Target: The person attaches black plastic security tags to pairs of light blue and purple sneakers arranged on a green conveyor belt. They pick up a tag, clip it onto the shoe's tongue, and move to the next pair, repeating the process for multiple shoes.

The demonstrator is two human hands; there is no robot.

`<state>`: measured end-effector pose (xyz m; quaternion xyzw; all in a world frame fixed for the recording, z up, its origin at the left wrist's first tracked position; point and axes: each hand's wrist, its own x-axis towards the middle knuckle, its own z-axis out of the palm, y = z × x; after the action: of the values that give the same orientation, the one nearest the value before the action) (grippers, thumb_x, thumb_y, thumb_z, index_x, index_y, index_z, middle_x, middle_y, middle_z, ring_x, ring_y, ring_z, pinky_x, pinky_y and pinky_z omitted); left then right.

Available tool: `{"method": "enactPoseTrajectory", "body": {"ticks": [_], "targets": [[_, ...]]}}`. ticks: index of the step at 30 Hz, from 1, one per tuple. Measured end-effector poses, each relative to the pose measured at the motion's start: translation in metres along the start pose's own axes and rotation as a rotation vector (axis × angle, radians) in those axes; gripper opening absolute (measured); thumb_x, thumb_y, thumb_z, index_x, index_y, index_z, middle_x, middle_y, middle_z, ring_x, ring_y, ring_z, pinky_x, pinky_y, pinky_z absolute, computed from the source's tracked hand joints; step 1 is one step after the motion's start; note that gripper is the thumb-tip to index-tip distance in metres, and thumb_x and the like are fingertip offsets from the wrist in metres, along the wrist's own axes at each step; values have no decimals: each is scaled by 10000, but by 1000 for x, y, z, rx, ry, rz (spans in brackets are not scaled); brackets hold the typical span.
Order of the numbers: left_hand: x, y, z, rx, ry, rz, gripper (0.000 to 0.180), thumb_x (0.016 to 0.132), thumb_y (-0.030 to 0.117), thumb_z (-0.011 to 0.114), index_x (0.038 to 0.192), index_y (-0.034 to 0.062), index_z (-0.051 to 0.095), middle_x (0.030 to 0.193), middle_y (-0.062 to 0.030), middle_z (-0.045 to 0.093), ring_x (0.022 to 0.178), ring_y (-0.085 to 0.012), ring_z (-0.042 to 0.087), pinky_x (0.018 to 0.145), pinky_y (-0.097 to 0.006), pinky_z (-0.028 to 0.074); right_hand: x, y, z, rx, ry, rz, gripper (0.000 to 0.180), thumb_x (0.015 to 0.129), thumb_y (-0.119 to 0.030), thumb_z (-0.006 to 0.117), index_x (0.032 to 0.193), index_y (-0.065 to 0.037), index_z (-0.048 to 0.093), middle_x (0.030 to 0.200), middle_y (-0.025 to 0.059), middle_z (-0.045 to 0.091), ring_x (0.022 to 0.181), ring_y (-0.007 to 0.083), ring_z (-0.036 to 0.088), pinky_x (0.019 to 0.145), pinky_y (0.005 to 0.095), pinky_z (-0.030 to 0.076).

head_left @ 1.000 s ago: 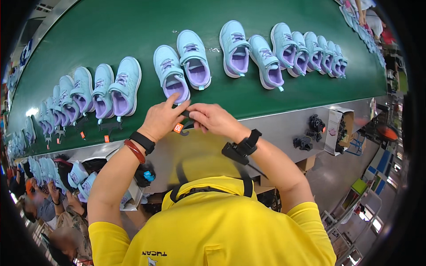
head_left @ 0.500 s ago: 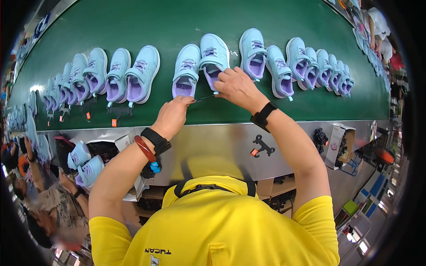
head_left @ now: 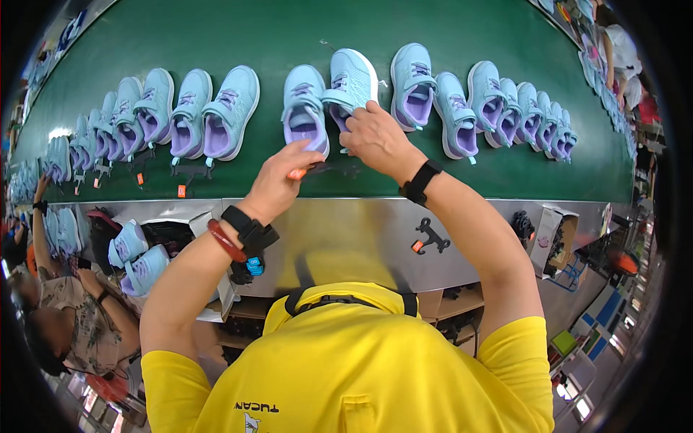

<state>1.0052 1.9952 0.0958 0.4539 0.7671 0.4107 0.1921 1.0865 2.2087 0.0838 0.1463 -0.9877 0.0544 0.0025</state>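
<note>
A pair of light-blue sneakers with lilac linings lies before me on the green table. My left hand (head_left: 284,177) is closed at the heel of the left sneaker (head_left: 304,97), pinching a black plastic shoe hanger with an orange tag (head_left: 297,174). Most of that hanger is hidden by my fingers. At the heel opening of the right sneaker (head_left: 353,78), my right hand (head_left: 380,141) has its fingers curled round the collar. This sneaker is tipped so that its white sole edge shows on the right. Its heel is covered by my hand.
Rows of matching sneakers stand left (head_left: 232,112) and right (head_left: 413,86) on the green table (head_left: 289,29). A loose black hanger (head_left: 432,236) rests on the metal ledge (head_left: 346,224). Boxes hold hangers at right (head_left: 554,238) and sneakers at left. A co-worker (head_left: 86,310) is at left.
The right sneaker has turned and tipped within my right hand's grip. The left sneaker's heel has swung right. An orange tag now shows at my left hand. The co-worker's arm has reached up toward the table.
</note>
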Motion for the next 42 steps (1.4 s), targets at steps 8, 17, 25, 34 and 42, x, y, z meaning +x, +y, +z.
{"method": "enactPoseTrajectory", "body": {"ticks": [8,17,25,34,42], "targets": [[-9,-1,-2,125,-66,-213,215,851,-39,530,1038,-9,631,930,-177,647,766,-352,626,705,-367,500,-14,3,-25,122,55,44,160,657,-267,760,717,-149,670,692,-9,566,786,180,530,774,328,379],[-8,9,6,205,-91,-200,204,833,-54,534,1007,-3,630,922,-179,633,798,-387,601,699,-405,489,-22,8,-28,148,98,41,167,661,-280,748,663,-140,656,657,3,586,769,188,540,786,331,384],[-10,13,10,229,-81,-225,208,826,-67,540,1004,-6,627,926,-174,632,817,-385,599,706,-402,490,-13,0,-23,108,63,-4,151,654,-242,740,615,-139,638,630,23,586,755,198,551,775,334,382],[-5,0,-3,60,-131,-177,372,815,-82,499,1132,67,624,1271,-221,507,1164,-377,518,962,-361,424,-18,0,-1,425,289,183,337,675,-146,733,982,-112,599,919,34,582,900,260,554,807,392,390],[8,27,-8,457,-74,-78,564,696,-174,410,1144,90,628,1223,-151,531,1073,-306,553,914,-363,453,-224,30,-25,462,-11,480,436,657,-187,760,1051,-92,600,1015,85,564,979,279,518,851,392,415]]}}
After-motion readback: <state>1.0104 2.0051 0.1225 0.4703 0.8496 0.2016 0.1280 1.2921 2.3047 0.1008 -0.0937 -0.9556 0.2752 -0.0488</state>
